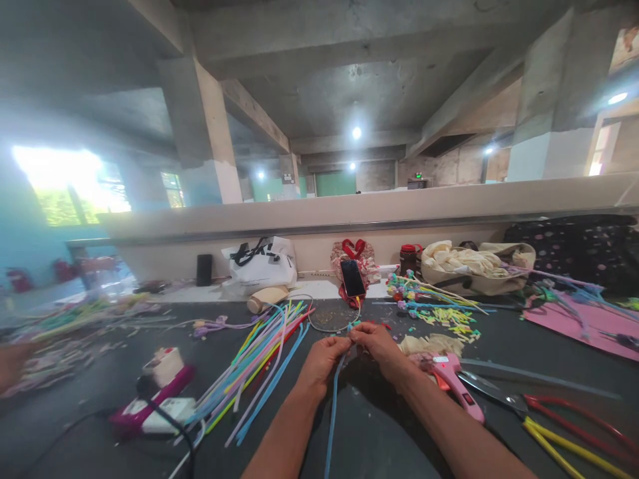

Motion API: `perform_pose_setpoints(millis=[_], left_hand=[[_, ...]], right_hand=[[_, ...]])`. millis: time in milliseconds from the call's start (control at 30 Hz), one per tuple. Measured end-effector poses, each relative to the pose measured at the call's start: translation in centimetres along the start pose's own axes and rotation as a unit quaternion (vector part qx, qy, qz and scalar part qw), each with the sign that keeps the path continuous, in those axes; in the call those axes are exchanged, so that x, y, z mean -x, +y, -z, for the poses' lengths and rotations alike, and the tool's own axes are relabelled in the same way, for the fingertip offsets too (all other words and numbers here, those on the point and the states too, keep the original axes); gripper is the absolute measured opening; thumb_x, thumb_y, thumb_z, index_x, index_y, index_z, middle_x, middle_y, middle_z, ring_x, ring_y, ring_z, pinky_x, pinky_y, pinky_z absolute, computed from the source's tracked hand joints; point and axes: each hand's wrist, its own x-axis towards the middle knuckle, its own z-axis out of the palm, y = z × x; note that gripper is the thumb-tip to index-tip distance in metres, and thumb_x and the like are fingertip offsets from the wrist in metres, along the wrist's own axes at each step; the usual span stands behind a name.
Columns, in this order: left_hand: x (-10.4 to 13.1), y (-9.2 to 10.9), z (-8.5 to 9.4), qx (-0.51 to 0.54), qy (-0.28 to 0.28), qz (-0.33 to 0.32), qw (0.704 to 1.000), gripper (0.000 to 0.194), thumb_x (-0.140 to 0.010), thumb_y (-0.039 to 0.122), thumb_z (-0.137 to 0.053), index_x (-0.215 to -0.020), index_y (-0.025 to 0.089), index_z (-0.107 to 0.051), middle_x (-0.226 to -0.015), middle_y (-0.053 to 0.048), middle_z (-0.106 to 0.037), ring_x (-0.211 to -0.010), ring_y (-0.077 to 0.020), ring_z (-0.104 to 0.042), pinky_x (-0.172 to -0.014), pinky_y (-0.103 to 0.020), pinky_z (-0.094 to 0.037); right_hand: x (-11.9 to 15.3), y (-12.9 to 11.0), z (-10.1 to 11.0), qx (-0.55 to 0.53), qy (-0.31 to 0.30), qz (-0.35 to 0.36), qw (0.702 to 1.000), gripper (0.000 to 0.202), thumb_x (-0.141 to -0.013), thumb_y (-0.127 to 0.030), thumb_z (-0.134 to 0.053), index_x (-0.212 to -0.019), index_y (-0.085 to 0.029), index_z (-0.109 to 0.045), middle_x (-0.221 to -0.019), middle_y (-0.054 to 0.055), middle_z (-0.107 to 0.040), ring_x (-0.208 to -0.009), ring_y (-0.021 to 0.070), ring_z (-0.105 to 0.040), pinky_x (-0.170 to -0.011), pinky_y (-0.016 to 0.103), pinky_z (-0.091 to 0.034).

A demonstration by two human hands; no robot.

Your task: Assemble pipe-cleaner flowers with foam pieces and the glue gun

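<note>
Blue stem [335,406] hangs from the pinched fingers of the left hand [327,356] and right hand [372,339], above the dark bench [369,432]. Its upper tip, perhaps teal, is small and blurred.

Single head-worn view, forward and slightly down over the near tabletop [379,426].

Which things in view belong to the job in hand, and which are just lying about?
Probably part of the job:
blue fuzzy stem, pinched by the left hand and right hand
bundle of coloured stems
pink glue gun
scissors

Probably just lying about:
phone
white bag
red-lidded bottle
dark spotted bag
</note>
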Motion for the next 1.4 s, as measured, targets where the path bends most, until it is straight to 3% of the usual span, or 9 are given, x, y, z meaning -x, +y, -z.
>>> perform_pose_setpoints(millis=[133, 200, 367, 533, 800, 1000, 1100, 1400], left_hand=[[0.3, 0.2, 0.3, -0.047, -0.024, 0.014, 0.999, 0.023, -0.048, 0.026, -0.073, -0.058, 0.011, -0.06, -0.05, -0.001, -0.058, -0.043, -0.008, -0.047, -0.042, -0.019, -0.028], [0.5, 0.4, 0.5, -0.06, -0.046, 0.024, 0.997, 0.025, -0.053, 0.032, -0.07, -0.065, 0.011, -0.063, -0.058, -0.003, -0.061, -0.047, -0.0086, -0.05, -0.042, -0.018, -0.028], [0.2, 0.9, 0.9, 0.012, 0.004, -0.009, 1.0, 0.035, -0.058, 0.037, -0.066, -0.088, 0.018, -0.061, -0.065, 0.001, -0.058, -0.044, -0.0048, -0.046, -0.039, -0.016, -0.025], [-0.1, 1.0, 1.1, 0.035, 0.004, -0.023, 0.999, 0.031, -0.052, 0.028, -0.072, -0.078, 0.015, -0.062, -0.049, 0.005, -0.05, -0.037, -0.0021, -0.036, -0.036, -0.016, -0.018], [-0.7, 0.7, 1.6, 0.025, 0.045, -0.047, 0.998, 0.024, -0.05, 0.029, -0.072, -0.058, 0.013, -0.056, -0.036, 0.008, -0.041, -0.031, -0.0013, -0.029, -0.034, -0.016, -0.014], [-0.4, 0.9, 1.4, 0.036, 0.039, -0.024, 0.998, 0.027, -0.06, 0.04, -0.063, -0.067, 0.014, -0.058, -0.05, 0.003, -0.054, -0.037, -0.0042, -0.042, -0.034, -0.015, -0.023], [-0.1, 1.1, 1.2, 0.037, 0.03, -0.017, 0.999, 0.026, -0.06, 0.037, -0.063, -0.072, 0.014, -0.059, -0.053, 0.001, -0.057, -0.04, -0.0055, -0.046, -0.035, -0.015, -0.025], [-0.4, 0.6, 1.3, 0.026, 0.058, -0.025, 0.998, 0.027, -0.051, 0.027, -0.071, -0.071, 0.013, -0.058, -0.046, 0.005, -0.052, -0.036, -0.0031, -0.04, -0.034, -0.014, -0.02]], right_hand=[[-0.4, -0.1, 0.7, -0.042, -0.006, -0.002, 0.999, 0.021, -0.064, -0.036, -0.057, -0.062, -0.016, -0.049, -0.043, -0.006, -0.048, -0.033, 0.004, -0.037, -0.032, 0.016, -0.019], [-0.5, -0.3, 1.0, -0.067, -0.021, -0.005, 0.998, 0.023, -0.065, -0.039, -0.055, -0.066, -0.017, -0.047, -0.048, -0.007, -0.049, -0.032, 0.0028, -0.035, -0.032, 0.016, -0.019], [-0.4, -0.2, 0.8, -0.086, -0.101, -0.055, 0.99, 0.025, -0.065, -0.04, -0.056, -0.069, -0.016, -0.048, -0.044, -0.008, -0.044, -0.029, 0.0021, -0.029, -0.031, 0.016, -0.017], [0.0, 0.2, -0.1, -0.061, -0.153, -0.082, 0.983, 0.027, -0.065, -0.043, -0.054, -0.063, -0.017, -0.047, -0.041, -0.008, -0.043, -0.026, 0.003, -0.029, -0.029, 0.017, -0.017], [0.4, 0.2, -0.5, 0.013, -0.118, -0.021, 0.993, 0.021, -0.061, -0.033, -0.062, -0.058, -0.014, -0.052, -0.044, -0.006, -0.053, -0.033, 0.0036, -0.039, -0.036, 0.017, -0.026], [0.0, 0.5, -0.6, 0.033, -0.086, -0.005, 0.996, 0.028, -0.061, -0.041, -0.061, -0.058, -0.015, -0.051, -0.042, -0.007, -0.05, -0.031, 0.0039, -0.039, -0.035, 0.017, -0.027], [0.0, 0.6, -0.6, 0.038, -0.076, -0.002, 0.996, 0.031, -0.062, -0.044, -0.06, -0.06, -0.015, -0.052, -0.043, -0.007, -0.05, -0.031, 0.004, -0.039, -0.035, 0.017, -0.027], [0.0, 0.9, -0.6, 0.055, -0.082, -0.007, 0.995, 0.034, -0.062, -0.046, -0.059, -0.056, -0.015, -0.049, -0.042, -0.006, -0.05, -0.031, 0.0044, -0.039, -0.035, 0.018, -0.025]])
